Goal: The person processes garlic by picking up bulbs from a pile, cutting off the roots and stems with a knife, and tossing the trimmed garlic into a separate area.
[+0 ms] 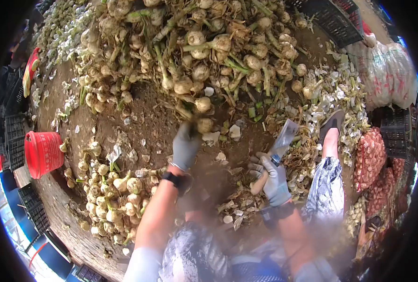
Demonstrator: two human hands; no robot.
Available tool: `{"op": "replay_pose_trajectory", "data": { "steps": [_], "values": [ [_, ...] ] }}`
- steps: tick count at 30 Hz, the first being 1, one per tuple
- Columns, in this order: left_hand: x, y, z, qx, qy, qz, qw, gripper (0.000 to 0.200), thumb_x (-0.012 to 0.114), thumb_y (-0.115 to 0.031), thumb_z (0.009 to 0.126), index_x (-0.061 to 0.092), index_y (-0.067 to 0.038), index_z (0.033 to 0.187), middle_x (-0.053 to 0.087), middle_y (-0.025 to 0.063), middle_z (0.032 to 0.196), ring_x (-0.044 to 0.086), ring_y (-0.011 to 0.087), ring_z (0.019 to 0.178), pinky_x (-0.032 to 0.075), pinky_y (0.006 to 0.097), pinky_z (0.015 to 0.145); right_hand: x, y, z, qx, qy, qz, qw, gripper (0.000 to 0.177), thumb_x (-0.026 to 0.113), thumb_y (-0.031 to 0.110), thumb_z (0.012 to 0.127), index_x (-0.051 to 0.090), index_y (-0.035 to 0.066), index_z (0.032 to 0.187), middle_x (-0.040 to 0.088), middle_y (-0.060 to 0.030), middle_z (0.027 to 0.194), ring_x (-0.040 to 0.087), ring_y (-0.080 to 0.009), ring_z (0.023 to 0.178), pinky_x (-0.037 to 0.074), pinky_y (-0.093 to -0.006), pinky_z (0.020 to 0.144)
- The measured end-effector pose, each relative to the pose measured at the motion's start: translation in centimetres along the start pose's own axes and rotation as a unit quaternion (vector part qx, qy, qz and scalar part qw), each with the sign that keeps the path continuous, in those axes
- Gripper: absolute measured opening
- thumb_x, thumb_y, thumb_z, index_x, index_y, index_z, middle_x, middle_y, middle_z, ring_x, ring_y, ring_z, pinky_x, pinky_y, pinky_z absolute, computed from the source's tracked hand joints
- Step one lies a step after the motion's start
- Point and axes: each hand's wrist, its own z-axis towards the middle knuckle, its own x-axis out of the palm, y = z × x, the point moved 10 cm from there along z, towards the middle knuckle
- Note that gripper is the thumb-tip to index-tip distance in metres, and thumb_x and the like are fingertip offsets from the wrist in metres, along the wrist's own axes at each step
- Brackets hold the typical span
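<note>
I see the right hand [274, 181] clamped on the knife [284, 139], but I cannot tell whether the blurred left hand [185, 146] grips the bulb [204, 125], so a hasty stroke could cut it.

- Left hand [185, 146], motion-blurred: its grip on the bulb [204, 125] at its one o'clock is unclear.
- Garlic heap [209, 47] cut off at twelve o'clock.
- Knife [284, 138] blade smeared at three o'clock.

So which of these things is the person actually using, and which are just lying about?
In use: left hand, the garlic bulb at it, right hand, knife, garlic pile.
Lying about: red bucket, black crates, white sacks, mesh bags.
</note>
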Motion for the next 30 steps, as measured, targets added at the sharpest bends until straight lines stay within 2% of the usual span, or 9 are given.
{"op": "replay_pose_trajectory", "data": {
  "steps": [7, 9, 17, 21, 24, 25, 26, 29, 30],
  "values": [
    [-0.8, -7.1, -3.3, 0.190, -0.008, 0.251, 0.949, 0.053, 0.068, -0.003, 0.073, 0.057, -0.010, 0.124, 0.059, 0.0138, 0.117, 0.065, 0.0350, 0.083, 0.055, 0.0437, 0.074, 1.3, -2.5, -1.1, 0.015, 0.003, -0.039, 0.999, 0.039, 0.065, 0.022, 0.094, 0.058, -0.002, 0.123, 0.069, -0.0149, 0.108, 0.070, -0.0229, 0.091, 0.055, -0.0321, 0.075],
    [2.6, -5.4, -1.4, 0.151, 0.138, 0.342, 0.917, 0.055, 0.071, -0.006, 0.067, 0.059, -0.010, 0.120, 0.050, 0.0143, 0.131, 0.065, 0.0354, 0.091, 0.057, 0.0428, 0.075, 1.8, -3.1, -0.9, 0.015, 0.006, -0.036, 0.999, 0.039, 0.065, 0.022, 0.094, 0.058, -0.002, 0.123, 0.070, -0.0149, 0.107, 0.070, -0.0228, 0.090, 0.055, -0.0319, 0.075],
    [1.7, -2.1, -2.9, 0.208, 0.097, 0.304, 0.924, 0.054, 0.072, -0.007, 0.072, 0.056, -0.009, 0.123, 0.046, 0.0134, 0.138, 0.064, 0.0370, 0.094, 0.057, 0.0440, 0.073, 4.5, -3.4, -0.7, 0.005, 0.026, -0.047, 0.999, 0.036, 0.068, 0.024, 0.093, 0.061, -0.001, 0.118, 0.070, -0.0122, 0.104, 0.070, -0.0195, 0.086, 0.054, -0.0293, 0.073],
    [-0.4, -3.2, -5.2, 0.113, 0.135, 0.158, 0.972, 0.049, 0.071, -0.007, 0.075, 0.055, -0.007, 0.121, 0.055, 0.0166, 0.129, 0.061, 0.0434, 0.098, 0.055, 0.0472, 0.077, 5.1, -5.2, 0.5, 0.014, 0.001, -0.039, 0.999, 0.034, 0.074, 0.018, 0.088, 0.064, 0.000, 0.116, 0.070, -0.0090, 0.103, 0.070, -0.0200, 0.087, 0.055, -0.0321, 0.076],
    [0.0, -4.5, -7.5, 0.054, 0.194, 0.023, 0.979, 0.062, 0.074, -0.008, 0.076, 0.049, -0.005, 0.132, 0.055, 0.0154, 0.128, 0.062, 0.0324, 0.109, 0.051, 0.0388, 0.090, 7.7, -4.9, 1.0, -0.033, 0.040, -0.021, 0.998, 0.031, 0.072, 0.013, 0.089, 0.065, 0.001, 0.116, 0.070, -0.0063, 0.105, 0.067, -0.0164, 0.091, 0.053, -0.0294, 0.082],
    [0.6, -4.7, -8.5, 0.006, 0.224, -0.065, 0.972, 0.069, 0.074, -0.007, 0.076, 0.045, -0.004, 0.137, 0.056, 0.0140, 0.128, 0.061, 0.0267, 0.113, 0.049, 0.0357, 0.096, 9.0, -4.1, 0.9, -0.077, 0.080, -0.004, 0.994, 0.030, 0.071, 0.013, 0.090, 0.065, 0.000, 0.117, 0.069, -0.0054, 0.105, 0.066, -0.0148, 0.093, 0.051, -0.0279, 0.084],
    [1.9, -4.5, -9.7, -0.126, 0.230, -0.307, 0.915, 0.075, 0.073, -0.005, 0.079, 0.036, -0.001, 0.144, 0.054, 0.0119, 0.130, 0.055, 0.0189, 0.117, 0.045, 0.0326, 0.102, 9.8, -4.0, 1.0, -0.085, 0.097, -0.004, 0.992, 0.028, 0.071, 0.012, 0.090, 0.067, 0.000, 0.115, 0.069, -0.0037, 0.106, 0.064, -0.0121, 0.096, 0.048, -0.0256, 0.088],
    [1.4, -4.6, -9.7, -0.154, 0.221, -0.365, 0.891, 0.073, 0.071, -0.004, 0.082, 0.035, 0.000, 0.145, 0.053, 0.0110, 0.132, 0.055, 0.0183, 0.117, 0.046, 0.0312, 0.101, 10.8, -4.4, 0.6, -0.031, 0.074, 0.027, 0.996, 0.025, 0.072, 0.011, 0.089, 0.068, 0.000, 0.111, 0.069, -0.0022, 0.105, 0.063, -0.0119, 0.096, 0.048, -0.0262, 0.087],
    [1.5, -4.2, -9.5, -0.159, 0.217, -0.432, 0.861, 0.072, 0.071, -0.006, 0.084, 0.035, 0.000, 0.145, 0.054, 0.0098, 0.129, 0.055, 0.0171, 0.116, 0.046, 0.0300, 0.099, 11.2, -3.5, 0.3, -0.054, 0.082, -0.071, 0.993, 0.027, 0.074, 0.013, 0.087, 0.069, 0.003, 0.111, 0.069, -0.0018, 0.102, 0.062, -0.0093, 0.092, 0.050, -0.0271, 0.082]
  ]
}}
